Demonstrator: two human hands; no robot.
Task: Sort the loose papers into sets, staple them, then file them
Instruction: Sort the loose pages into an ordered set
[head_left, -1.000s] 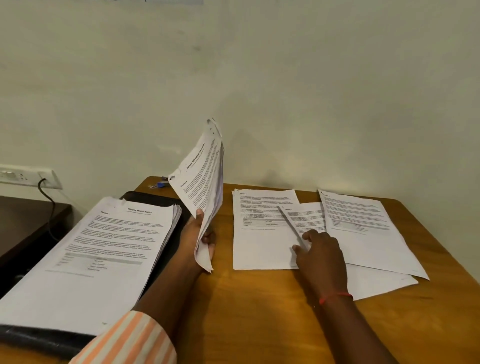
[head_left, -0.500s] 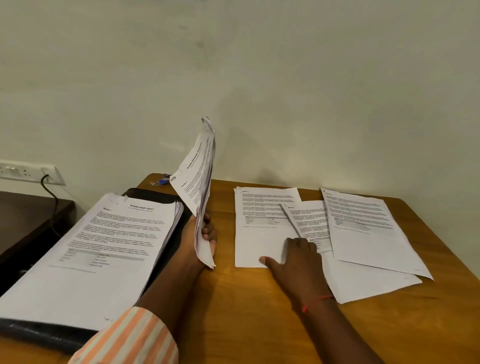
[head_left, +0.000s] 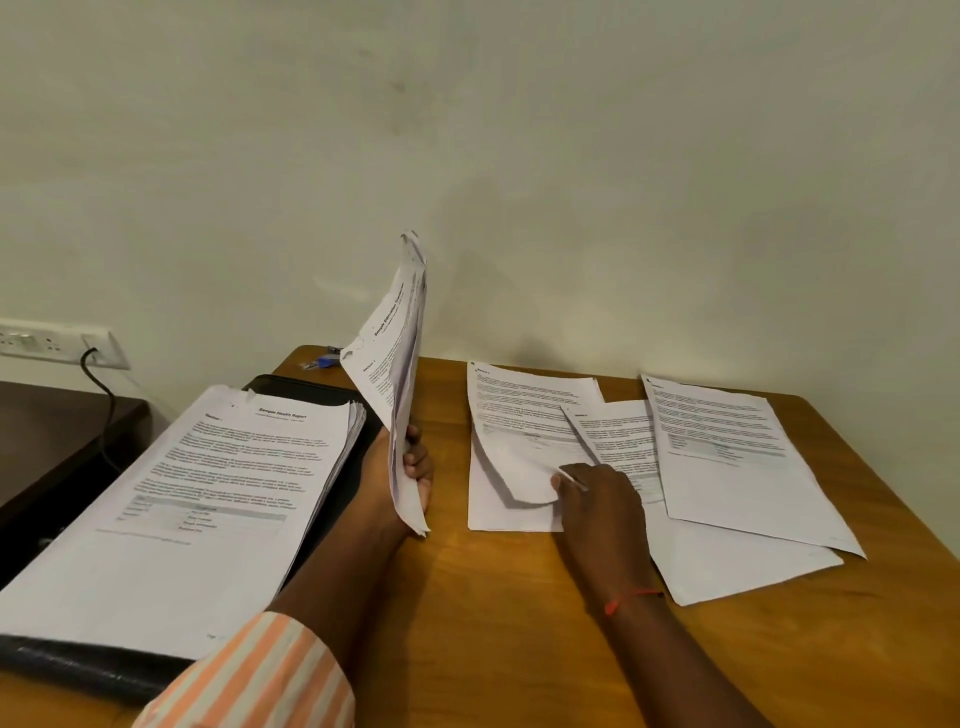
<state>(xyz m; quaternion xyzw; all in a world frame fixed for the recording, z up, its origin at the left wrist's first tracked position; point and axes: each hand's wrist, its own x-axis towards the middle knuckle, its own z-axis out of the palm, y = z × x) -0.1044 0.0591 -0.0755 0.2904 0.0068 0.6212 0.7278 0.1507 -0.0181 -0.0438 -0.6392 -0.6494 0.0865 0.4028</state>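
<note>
pale plaster wall (head_left: 519, 156) behind, and in front of it a brown wooden desk (head_left: 493, 623) strewn with printed pages. the person's left hand (head_left: 400, 478) is near the middle of the desk, fingers curled round the lower edge of a sheaf of papers (head_left: 395, 374). it holds the sheaf upright, nearly edge-on, with the top corner flopping over; a bold heading and lines of text show on its face. just to the right, the right hand (head_left: 597, 499) pinches the near right corner of the top sheet (head_left: 514, 457) of the left pile. that corner curls up off the page beneath while the far edge lies flat. a middle sheet (head_left: 727, 561) lies beside it, partly under the hand and overlapped by a right sheet (head_left: 727, 457) set at a slant. all are white with blocks of small print and a grey table. on the left a thick stack (head_left: 182, 509) of similar pages rests on a black file (head_left: 311, 387). a small blue object (head_left: 326, 361) sits at the desk's back edge, too small to make out. a red thread (head_left: 628, 597) circles the right wrist.
</note>
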